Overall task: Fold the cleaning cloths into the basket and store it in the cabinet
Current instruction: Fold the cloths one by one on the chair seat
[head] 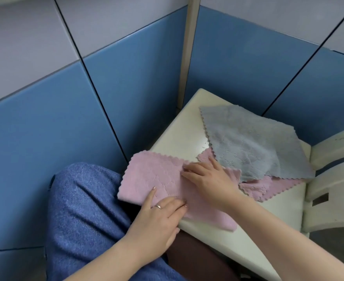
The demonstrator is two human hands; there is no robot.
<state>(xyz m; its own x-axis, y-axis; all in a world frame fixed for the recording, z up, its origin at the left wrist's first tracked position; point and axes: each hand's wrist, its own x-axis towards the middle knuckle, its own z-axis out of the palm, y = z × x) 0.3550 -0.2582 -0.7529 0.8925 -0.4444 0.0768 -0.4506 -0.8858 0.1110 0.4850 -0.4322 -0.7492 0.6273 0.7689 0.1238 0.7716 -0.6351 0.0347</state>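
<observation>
While both hands, left hand [157, 220] and right hand [207, 179], lie flat with spread grip on the pink cloth [153, 177] overhanging the worktop [179, 136], folding is under way; next, crease it squarely.

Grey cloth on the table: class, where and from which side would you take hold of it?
Pinch the grey cloth at its free far-left corner with your fingers, coming from the left over bare table. That corner lies flat and uncovered; its near edge overlaps a pink cloth.
</observation>
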